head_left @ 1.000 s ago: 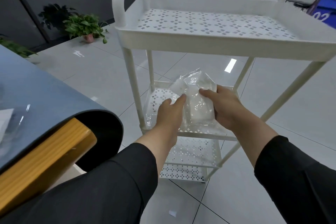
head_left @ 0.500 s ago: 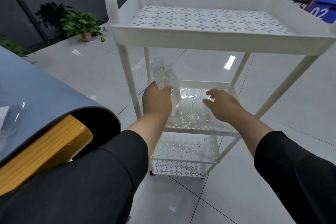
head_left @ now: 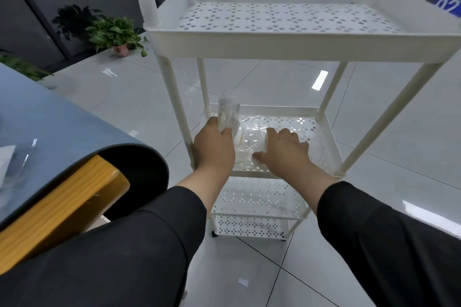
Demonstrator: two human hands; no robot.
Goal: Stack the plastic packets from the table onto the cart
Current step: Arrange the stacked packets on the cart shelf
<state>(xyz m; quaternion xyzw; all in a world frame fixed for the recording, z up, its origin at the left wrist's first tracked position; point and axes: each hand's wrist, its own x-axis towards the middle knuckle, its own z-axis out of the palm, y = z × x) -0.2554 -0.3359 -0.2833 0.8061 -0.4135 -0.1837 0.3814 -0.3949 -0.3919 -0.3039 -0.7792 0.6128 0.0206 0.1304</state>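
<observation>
Clear, crinkled packet (head_left: 228, 117) stands upright in left hand (head_left: 214, 147).

Under our right hand (head_left: 283, 148) the clear packets (head_left: 252, 132) blur into one glare; we cannot count them. Our left hand (head_left: 213, 147) covers the lower end of the packet it holds (head_left: 228, 114). Far left of that hand, the table (head_left: 50, 132) runs off the edge, as does the cart (head_left: 274, 42) above.
</observation>
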